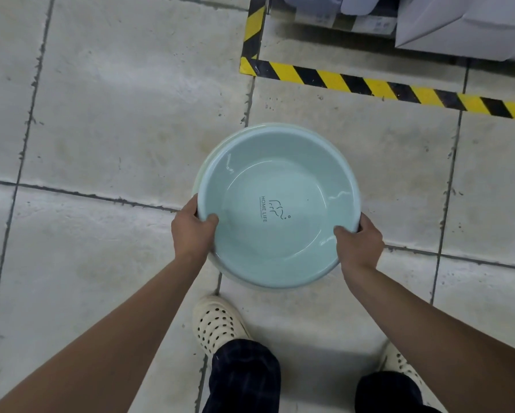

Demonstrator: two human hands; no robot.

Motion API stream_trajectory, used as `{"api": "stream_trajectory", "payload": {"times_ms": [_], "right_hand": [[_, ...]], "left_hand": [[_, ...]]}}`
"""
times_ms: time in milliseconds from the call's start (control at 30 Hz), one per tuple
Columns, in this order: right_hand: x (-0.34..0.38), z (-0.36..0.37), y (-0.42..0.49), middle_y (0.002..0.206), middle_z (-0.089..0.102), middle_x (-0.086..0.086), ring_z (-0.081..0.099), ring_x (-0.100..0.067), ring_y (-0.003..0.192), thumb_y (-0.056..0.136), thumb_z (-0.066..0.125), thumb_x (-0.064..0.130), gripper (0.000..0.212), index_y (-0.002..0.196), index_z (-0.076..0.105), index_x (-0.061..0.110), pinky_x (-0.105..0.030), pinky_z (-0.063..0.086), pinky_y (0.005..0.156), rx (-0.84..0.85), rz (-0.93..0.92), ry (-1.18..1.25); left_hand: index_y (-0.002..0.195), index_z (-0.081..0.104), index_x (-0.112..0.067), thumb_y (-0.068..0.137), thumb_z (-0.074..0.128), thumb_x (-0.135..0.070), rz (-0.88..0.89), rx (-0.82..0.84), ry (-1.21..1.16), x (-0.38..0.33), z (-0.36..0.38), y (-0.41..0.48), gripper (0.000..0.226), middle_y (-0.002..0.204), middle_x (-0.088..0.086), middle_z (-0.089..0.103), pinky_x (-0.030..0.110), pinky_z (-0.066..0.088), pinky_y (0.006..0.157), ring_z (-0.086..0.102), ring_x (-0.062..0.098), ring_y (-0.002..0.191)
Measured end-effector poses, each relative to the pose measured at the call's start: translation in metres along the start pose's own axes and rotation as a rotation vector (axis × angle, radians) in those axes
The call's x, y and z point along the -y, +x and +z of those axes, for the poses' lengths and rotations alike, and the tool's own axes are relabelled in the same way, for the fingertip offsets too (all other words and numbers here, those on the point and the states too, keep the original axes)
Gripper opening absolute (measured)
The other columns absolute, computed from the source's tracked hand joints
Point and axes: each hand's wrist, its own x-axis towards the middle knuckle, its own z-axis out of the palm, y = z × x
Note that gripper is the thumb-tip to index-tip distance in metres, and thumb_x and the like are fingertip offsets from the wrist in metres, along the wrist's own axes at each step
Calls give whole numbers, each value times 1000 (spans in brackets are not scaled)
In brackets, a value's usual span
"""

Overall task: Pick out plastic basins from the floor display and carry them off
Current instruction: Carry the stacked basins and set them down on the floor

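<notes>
Btm basin — mostly hidden

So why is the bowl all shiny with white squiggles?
In the head view, those are glare streaks on the light-blue basin, probably from lights overhead; the left hand and right hand gripping its rim look sharp; joints between floor tiles splay, a wide-angle effect.

"HOME LIFE" is printed inside the basin.

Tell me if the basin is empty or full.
Empty: the basin faces up, its inside bare except a printed logo.
</notes>
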Motion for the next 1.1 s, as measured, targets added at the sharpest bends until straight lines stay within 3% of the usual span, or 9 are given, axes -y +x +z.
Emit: {"api": "stream_trajectory", "payload": {"times_ms": [67, 167, 267, 367, 500, 633, 800, 967, 1100], "right_hand": [[-1, 2, 6, 70, 57, -2, 52, -23, 65, 70, 62, 8, 10, 80, 60, 7, -27, 39, 54, -22, -39, -54], [-10, 8, 14, 91, 56, -6, 56, -30, 88, 74, 67, 9, 22, 95, 66, 9, -32, 45, 70, -9, -95, -101], [-21, 14, 16, 109, 54, -16, 49, -35, 104, 76, 71, 13, 43, 118, 63, 7, -37, 43, 83, 0, -200, -238], [-23, 16, 17, 122, 48, -19, 46, -37, 109, 79, 71, 20, 51, 126, 56, 8, -45, 43, 85, -31, -251, -385], [-17, 13, 17, 128, 43, -16, 45, -36, 110, 84, 67, 26, 50, 129, 51, 13, -45, 44, 86, 2, -231, -439], [-11, -10, 24, 123, 52, -11, 48, -33, 110, 86, 64, 37, 39, 117, 63, 14, -39, 43, 85, 130, -230, -400], [4, -89, 23, 126, 64, -2, 56, -20, 120, 91, 64, 36, 39, 124, 65, 16, -30, 42, 96, 281, -128, -106], [27, -219, 5, 124, 65, 9, 60, -11, 108, 90, 66, 34, 40, 128, 61, 22, -18, 39, 85, 237, -46, 67], [35, -339, -9, 123, 63, 8, 61, -11, 108, 90, 66, 34, 43, 131, 59, 23, -18, 39, 84, 179, -35, 84]], "left_hand": [[118, 65, -18, 78, 65, -14, 28, -32, 78, 7, 5, 2, 41, 119, 1, 53, 28, 46, 85, 56, 19, 100], [122, 63, -13, 77, 67, -21, 37, -49, 119, 19, 13, 3, 46, 120, -2, 39, 38, 45, 102, 49, 22, 115], [123, 62, -15, 78, 69, -21, 58, -94, 145, 26, 17, 4, 46, 115, -3, 38, 42, 43, 104, 48, 25, 115], [125, 60, -17, 80, 66, -27, 90, -150, 262, 27, 20, 4, 46, 124, 8, 45, 45, 40, 104, 44, 30, 117], [151, 33, -23, 92, 56, -31, 48, -74, 374, 20, 23, 3, 64, 143, 15, 43, 50, 37, 105, 41, 36, 127], [154, 18, -17, 90, 54, -25, -97, 108, 462, 0, 14, 7, 74, 147, 18, 40, 53, 41, 102, 42, 40, 130], [149, 33, -6, 88, 57, -17, 6, 261, 542, -67, -2, -30, 67, 145, 17, 43, 44, 38, 108, 42, 35, 134], [135, 57, -16, 95, 59, -20, 168, 397, 394, -175, 16, -113, 40, 141, 5, 55, 35, 39, 110, 52, 23, 130], [132, 60, -18, 96, 58, -20, 298, 589, 363, -265, 47, -198, 37, 136, -3, 58, 35, 38, 112, 53, 14, 128]]}}
